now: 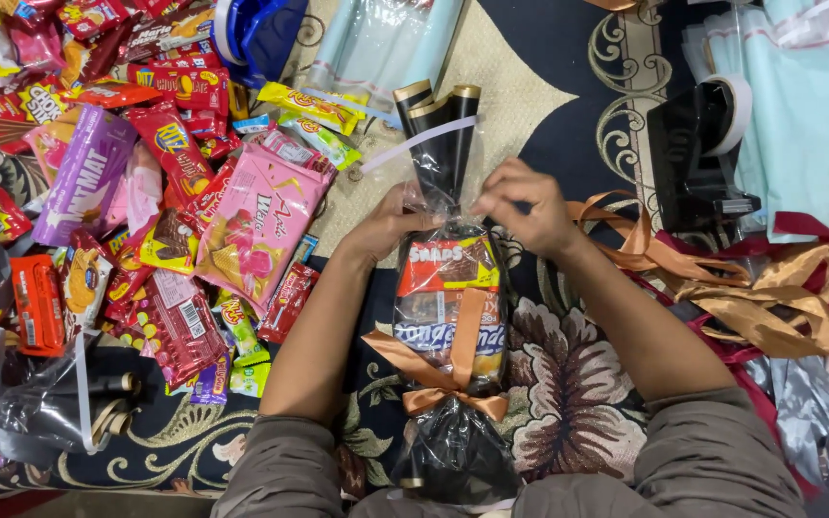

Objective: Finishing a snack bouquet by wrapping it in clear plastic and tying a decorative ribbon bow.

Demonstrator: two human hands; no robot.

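Note:
A snack bundle point(450, 317) wrapped in clear film lies lengthwise in front of me on a patterned carpet. An orange ribbon bow point(438, 379) ties its lower part, and black wrapping with gold edges point(438, 129) sticks out at the far end. My left hand point(388, 223) grips the film at the bundle's far neck from the left. Just to the right, my right hand point(528, 206) pinches the same gathered film with its fingertips. Both forearms run along the bundle's sides.
A big heap of colourful snack packets point(160, 192) covers the left side. Loose orange and gold ribbons point(741, 288) lie at the right, with a black tape dispenser point(698, 153) behind them. Light blue wrapping sheets point(798, 105) fill the far right. More black wrap point(40, 393) lies near left.

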